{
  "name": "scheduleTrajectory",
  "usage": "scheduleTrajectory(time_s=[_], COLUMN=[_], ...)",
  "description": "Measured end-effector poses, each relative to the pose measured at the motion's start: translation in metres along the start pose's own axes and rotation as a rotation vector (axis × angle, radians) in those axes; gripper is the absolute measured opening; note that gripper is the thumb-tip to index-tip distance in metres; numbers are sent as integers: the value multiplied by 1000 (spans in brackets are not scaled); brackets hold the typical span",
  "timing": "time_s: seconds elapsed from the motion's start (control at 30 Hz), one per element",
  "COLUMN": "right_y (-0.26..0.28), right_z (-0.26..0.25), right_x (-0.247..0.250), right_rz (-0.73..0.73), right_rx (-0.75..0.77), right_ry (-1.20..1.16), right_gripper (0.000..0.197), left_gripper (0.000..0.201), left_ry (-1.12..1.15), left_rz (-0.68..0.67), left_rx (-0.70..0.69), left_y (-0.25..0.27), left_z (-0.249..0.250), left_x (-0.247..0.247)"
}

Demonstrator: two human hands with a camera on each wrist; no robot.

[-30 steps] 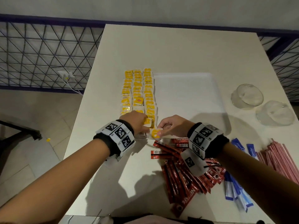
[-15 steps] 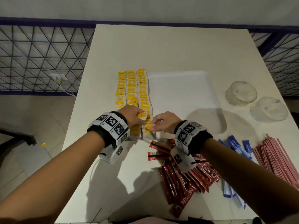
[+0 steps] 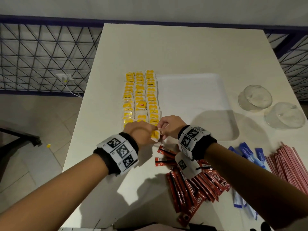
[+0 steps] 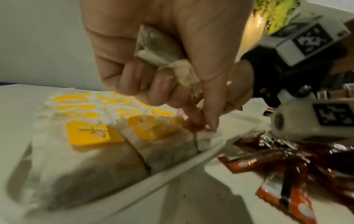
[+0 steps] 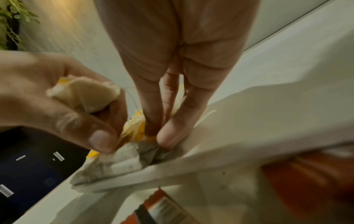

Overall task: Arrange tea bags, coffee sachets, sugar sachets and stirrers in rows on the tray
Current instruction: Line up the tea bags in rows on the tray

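Tea bags (image 3: 141, 99) rowed on tray (image 3: 191, 90); left hand (image 3: 140, 133) clutched spare bags, right hand (image 3: 168, 125) pinched one; coffee sachets (image 3: 196, 185), sugar sachets (image 3: 246, 152), stirrers (image 3: 290, 165) remained on desk (image 3: 183, 47).

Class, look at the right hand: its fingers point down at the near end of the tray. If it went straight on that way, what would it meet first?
Most likely the tea bag directly under the right hand, lying at the near edge of the tray; its fingertips already seem to touch it, though blur hides the contact.
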State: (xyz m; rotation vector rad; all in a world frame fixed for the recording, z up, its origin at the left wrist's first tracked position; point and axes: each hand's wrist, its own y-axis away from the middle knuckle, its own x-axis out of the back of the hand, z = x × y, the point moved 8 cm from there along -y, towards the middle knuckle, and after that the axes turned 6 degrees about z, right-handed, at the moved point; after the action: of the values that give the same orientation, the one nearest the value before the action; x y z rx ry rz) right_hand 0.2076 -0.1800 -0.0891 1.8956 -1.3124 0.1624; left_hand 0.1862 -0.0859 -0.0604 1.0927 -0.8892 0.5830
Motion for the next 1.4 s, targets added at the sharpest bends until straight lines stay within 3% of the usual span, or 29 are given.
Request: scheduleTrajectory(time_s=[0.1,0.33,0.63,0.87,1.03,1.4], right_y=[-2,-3,-7,-10,-14,-21], right_z=[-1,-3,-6,-6,-5,-5], right_x=[1,5,7,9,7,11], right_rz=[30,63,81,94,132,202], right_rx=[15,50,61,8,-39,-84], right_ry=[11,19,-97,-185,-97,-103], right_gripper=[33,32,29,32,14,24], left_gripper=[37,51,42,48,62,53], left_ry=[-95,-166,-163,-116,-113,-154], left_rz=[13,10,41,108,119,182], left_rx=[44,34,51,78,172,150], left_y=[-4,-7,-15,-14,-7,-7], left_z=[3,7,1,-5,-15,-10], left_x=[1,-2,1,1,-4,4])
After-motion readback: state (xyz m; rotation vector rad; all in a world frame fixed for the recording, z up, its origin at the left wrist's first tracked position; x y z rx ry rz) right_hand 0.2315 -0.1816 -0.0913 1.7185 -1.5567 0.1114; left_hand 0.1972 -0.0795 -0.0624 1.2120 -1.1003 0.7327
